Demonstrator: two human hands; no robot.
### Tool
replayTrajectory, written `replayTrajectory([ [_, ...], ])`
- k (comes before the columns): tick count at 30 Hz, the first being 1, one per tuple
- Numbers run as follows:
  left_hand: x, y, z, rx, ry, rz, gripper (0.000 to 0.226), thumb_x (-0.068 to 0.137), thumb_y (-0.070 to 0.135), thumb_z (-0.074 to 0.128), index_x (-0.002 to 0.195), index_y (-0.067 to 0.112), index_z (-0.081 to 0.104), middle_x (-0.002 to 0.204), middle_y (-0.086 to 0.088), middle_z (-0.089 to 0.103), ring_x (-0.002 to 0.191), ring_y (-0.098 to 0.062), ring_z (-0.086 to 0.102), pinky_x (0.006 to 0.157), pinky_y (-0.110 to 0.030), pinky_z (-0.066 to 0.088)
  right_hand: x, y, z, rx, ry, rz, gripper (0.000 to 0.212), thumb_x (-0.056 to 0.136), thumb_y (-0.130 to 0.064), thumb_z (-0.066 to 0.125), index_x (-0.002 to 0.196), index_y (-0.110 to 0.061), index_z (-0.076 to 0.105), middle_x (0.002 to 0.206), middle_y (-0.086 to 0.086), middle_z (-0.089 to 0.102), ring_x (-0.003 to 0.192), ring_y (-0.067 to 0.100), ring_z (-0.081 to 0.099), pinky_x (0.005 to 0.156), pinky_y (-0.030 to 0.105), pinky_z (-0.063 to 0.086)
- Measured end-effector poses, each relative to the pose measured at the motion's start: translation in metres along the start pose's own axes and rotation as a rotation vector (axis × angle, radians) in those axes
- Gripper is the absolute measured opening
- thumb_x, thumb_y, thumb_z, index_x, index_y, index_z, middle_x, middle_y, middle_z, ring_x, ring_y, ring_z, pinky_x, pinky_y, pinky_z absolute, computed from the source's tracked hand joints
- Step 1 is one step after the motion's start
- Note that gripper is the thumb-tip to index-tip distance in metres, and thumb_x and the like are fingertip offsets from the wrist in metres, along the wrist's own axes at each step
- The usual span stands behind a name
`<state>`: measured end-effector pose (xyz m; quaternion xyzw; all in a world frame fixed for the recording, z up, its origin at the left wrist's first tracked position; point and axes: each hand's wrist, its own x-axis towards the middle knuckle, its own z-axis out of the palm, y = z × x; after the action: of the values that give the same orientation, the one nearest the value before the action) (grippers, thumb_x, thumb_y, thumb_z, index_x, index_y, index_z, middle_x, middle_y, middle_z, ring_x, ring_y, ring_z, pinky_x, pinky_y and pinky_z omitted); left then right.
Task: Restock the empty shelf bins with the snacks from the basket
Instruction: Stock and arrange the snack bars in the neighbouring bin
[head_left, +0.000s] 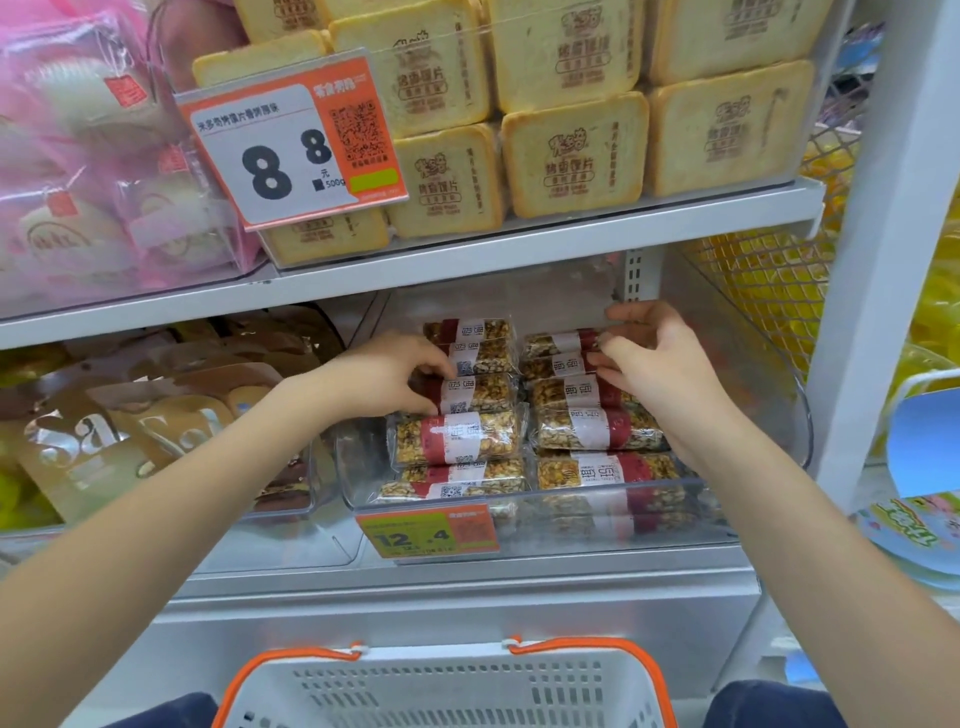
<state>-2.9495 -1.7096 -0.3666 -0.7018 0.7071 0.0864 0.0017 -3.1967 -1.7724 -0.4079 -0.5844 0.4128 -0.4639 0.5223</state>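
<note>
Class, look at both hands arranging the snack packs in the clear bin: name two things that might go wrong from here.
1. The snack packs lie stacked above the clear bin's low front wall; a nudge from the left hand might tip one out.
2. The right hand reaches deep under the upper shelf and may knock it.

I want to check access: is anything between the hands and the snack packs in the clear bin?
Nothing visible. The left hand and right hand already touch the snack packs inside the clear bin.

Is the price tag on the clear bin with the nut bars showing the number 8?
No, the orange price tag on the front of the clear bin holding the nut bars reads 12.4.
</note>
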Motion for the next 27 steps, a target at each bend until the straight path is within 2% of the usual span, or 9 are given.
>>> replayTrajectory([
  [4,0.009,-0.003,0.003,0.18,0.026,-0.005,0.038,0.083,0.024,0.071,0.119,0.026,0.059,0.122,0.005,0.056,0.1,-0.011,0.052,0.078,-0.024,0.043,-0.009,0.001,0.008,-0.063,-0.048,-0.029,0.015,0.09,-0.013,0.057,0.098,-0.026,0.056,0.099,0.002,0.063,0.096,0.021,0.065,0.089,0.044,0.053],
  [6,0.011,-0.003,0.003,0.191,0.06,-0.018,0.03,0.085,0.022,0.068,0.113,0.026,0.059,0.117,0.005,0.057,0.095,-0.011,0.052,0.07,-0.024,0.04,-0.014,0.0,0.015,-0.191,-0.11,-0.082,0.014,0.088,-0.014,0.061,0.097,-0.024,0.058,0.099,0.001,0.064,0.095,0.018,0.063,0.087,0.036,0.053],
  [9,0.011,-0.002,0.002,0.218,0.065,-0.02,0.021,0.083,0.023,0.07,0.097,0.029,0.055,0.108,0.007,0.056,0.091,-0.014,0.054,0.065,-0.025,0.038,-0.024,0.001,0.033,-0.404,-0.363,-0.194,0.027,0.083,-0.021,0.071,0.106,-0.028,0.058,0.105,-0.009,0.061,0.096,0.008,0.059,0.085,0.024,0.051],
  [11,0.007,-0.001,0.002,0.23,0.055,-0.006,0.022,0.082,0.025,0.071,0.096,0.027,0.054,0.103,0.008,0.051,0.091,-0.015,0.053,0.067,-0.027,0.042,-0.03,0.005,0.046,-0.635,-0.539,-0.281,0.039,0.081,-0.027,0.072,0.116,-0.032,0.056,0.118,-0.01,0.057,0.109,0.009,0.05,0.094,0.03,0.046],
  [13,-0.002,0.0,0.003,0.202,0.093,0.037,0.021,0.082,0.02,0.069,0.1,0.021,0.058,0.102,0.007,0.051,0.092,-0.015,0.054,0.071,-0.031,0.046,-0.032,0.008,0.054,-0.838,-0.602,-0.35,0.043,0.083,-0.029,0.071,0.123,-0.034,0.054,0.128,-0.008,0.053,0.119,0.018,0.038,0.1,0.036,0.038],
  [17,-0.031,0.007,0.008,0.115,0.222,0.143,0.021,0.083,0.011,0.064,0.102,0.018,0.062,0.096,0.007,0.052,0.089,-0.013,0.055,0.079,-0.036,0.05,-0.023,0.007,0.063,-0.993,-0.584,-0.406,0.046,0.084,-0.029,0.069,0.125,-0.037,0.051,0.123,-0.002,0.057,0.116,0.025,0.04,0.092,0.042,0.043],
  [20,-0.05,0.01,0.012,0.084,0.244,0.187,0.022,0.083,0.008,0.064,0.101,0.02,0.063,0.094,0.008,0.054,0.088,-0.012,0.055,0.08,-0.035,0.05,-0.018,0.009,0.067,-0.924,-0.489,-0.416,0.041,0.086,-0.03,0.066,0.125,-0.034,0.055,0.111,0.001,0.061,0.115,0.028,0.043,0.085,0.041,0.047],
  [23,-0.06,0.007,0.014,0.082,0.246,0.165,0.025,0.087,0.008,0.061,0.107,0.022,0.066,0.107,0.006,0.061,0.101,-0.012,0.057,0.088,-0.032,0.049,-0.015,0.011,0.07,-0.938,-0.424,-0.415,0.041,0.088,-0.028,0.065,0.128,-0.032,0.055,0.118,0.004,0.06,0.121,0.028,0.041,0.09,0.042,0.046],
  [27,-0.064,0.008,0.02,0.196,0.188,0.118,0.033,0.094,0.013,0.05,0.12,0.028,0.064,0.125,0.01,0.06,0.117,-0.01,0.053,0.096,-0.03,0.045,-0.013,0.011,0.07,-0.964,-0.465,-0.365,0.046,0.087,-0.031,0.066,0.131,-0.034,0.053,0.129,0.006,0.054,0.128,0.03,0.036,0.101,0.044,0.04],
])
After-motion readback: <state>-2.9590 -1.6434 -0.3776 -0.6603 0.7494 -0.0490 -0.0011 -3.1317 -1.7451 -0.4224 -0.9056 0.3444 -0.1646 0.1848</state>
